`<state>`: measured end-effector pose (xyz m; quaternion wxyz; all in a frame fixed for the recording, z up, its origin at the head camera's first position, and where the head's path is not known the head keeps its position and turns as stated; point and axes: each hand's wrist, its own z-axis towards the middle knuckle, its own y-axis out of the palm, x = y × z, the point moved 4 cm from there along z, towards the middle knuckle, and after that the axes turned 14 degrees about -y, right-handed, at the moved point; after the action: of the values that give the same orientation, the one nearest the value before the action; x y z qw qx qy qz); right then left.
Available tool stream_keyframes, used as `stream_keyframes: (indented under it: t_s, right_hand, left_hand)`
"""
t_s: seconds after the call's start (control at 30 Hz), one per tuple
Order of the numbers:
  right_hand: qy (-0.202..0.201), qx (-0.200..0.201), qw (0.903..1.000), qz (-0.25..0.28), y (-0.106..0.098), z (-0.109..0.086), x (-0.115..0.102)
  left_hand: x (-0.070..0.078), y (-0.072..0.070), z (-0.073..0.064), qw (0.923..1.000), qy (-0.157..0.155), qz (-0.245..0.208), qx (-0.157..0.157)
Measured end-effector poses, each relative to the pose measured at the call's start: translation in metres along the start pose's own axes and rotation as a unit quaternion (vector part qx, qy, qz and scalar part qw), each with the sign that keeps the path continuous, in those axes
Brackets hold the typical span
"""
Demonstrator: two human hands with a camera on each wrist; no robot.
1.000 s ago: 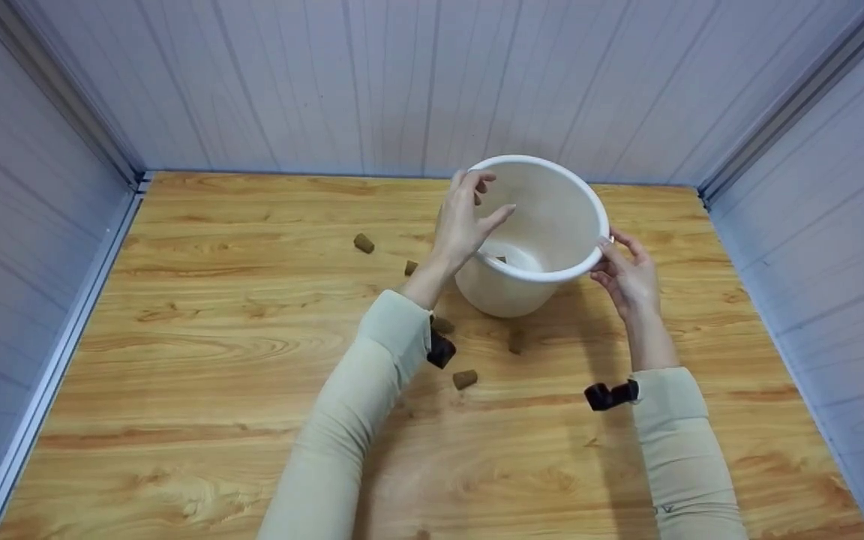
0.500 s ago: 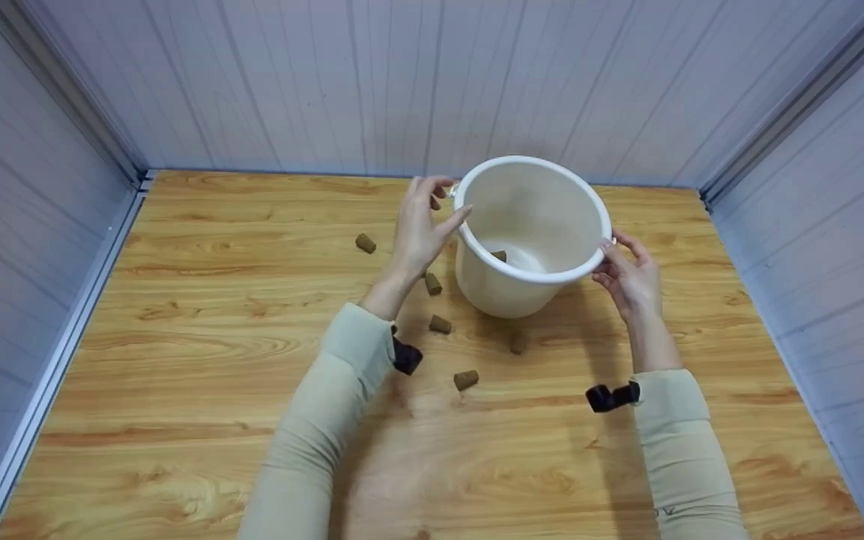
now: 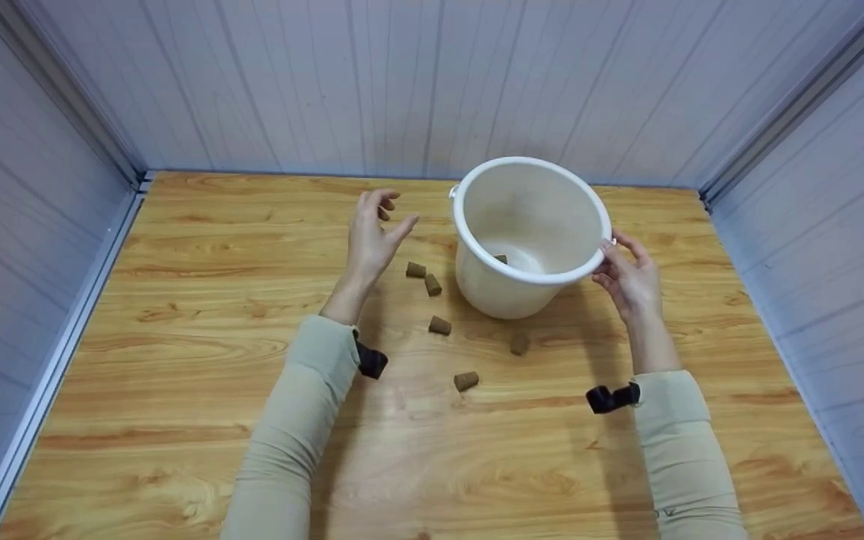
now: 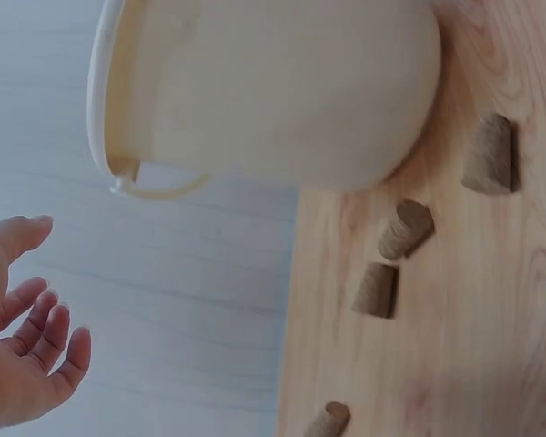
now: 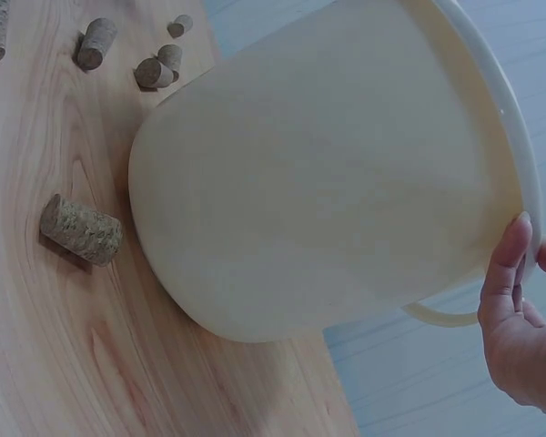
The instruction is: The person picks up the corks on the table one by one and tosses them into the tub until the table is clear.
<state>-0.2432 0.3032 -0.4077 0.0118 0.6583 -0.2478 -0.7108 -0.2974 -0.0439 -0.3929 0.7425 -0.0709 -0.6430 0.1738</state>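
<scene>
1 cork (image 4: 328, 422), the farthest out to the left of the white bucket (image 3: 505, 296), is hidden from overhead by the left hand (image 3: 370, 241). That hand hangs in the air, well apart from the bucket, fingers loosely bent and thumb spread away from them; I see nothing in it. Nearer the bucket's left side, 2 corks (image 3: 415, 269) lie close together. Off its front left lies 1 more cork (image 3: 439, 325), and farther out in front is another cork (image 3: 466, 381). The bucket itself stands on the wooden table (image 3: 177, 375), mouth up, with at least 1 cork inside (image 3: 501, 259); its front wall could be hiding others, so I can't vouch for that count. Just in front of the bucket lies 1 darker-looking cork (image 3: 519, 344). At the bucket's right, the right hand (image 3: 631, 279) pinches the rim between thumb and fingers.

By my tally, 6 corks are outside and only 1 shows inside, so I'd judge the work to be at an early stage, with most of the corks left.
</scene>
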Motion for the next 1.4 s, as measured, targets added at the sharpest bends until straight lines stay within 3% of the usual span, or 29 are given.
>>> stream_keyframes:
  t_s: [0.23,0.5,0.9,1.1,1.27,1.4]
  right_hand:
    - [-0.002,-0.003,1.0,0.0,0.0,-0.002,0.0]
    - [-0.003,-0.005,0.9999,-0.013,-0.001,-0.006,0.001]
    - [-0.006,-0.018,0.9997,-0.017,0.0,-0.01,0.004]
    - [0.0,-0.012,0.9992,-0.037,0.0,-0.012,0.005]
    - [-0.004,-0.019,0.9994,-0.029,0.0,-0.013,0.004]
    - [-0.012,-0.022,0.9992,-0.031,-0.001,-0.015,0.003]
  left_hand:
    - [-0.032,-0.009,0.006,0.9997,-0.021,0.003,0.014]
    - [-0.068,-0.02,0.009,0.9958,-0.089,-0.003,0.022]
    - [-0.119,-0.024,0.005,0.9873,-0.155,0.019,0.026]
    - [-0.135,-0.019,0.002,0.9853,-0.164,0.037,0.031]
    - [-0.14,-0.014,0.003,0.9836,-0.164,0.073,0.021]
    - [-0.143,-0.01,0.003,0.9816,-0.179,0.066,0.006]
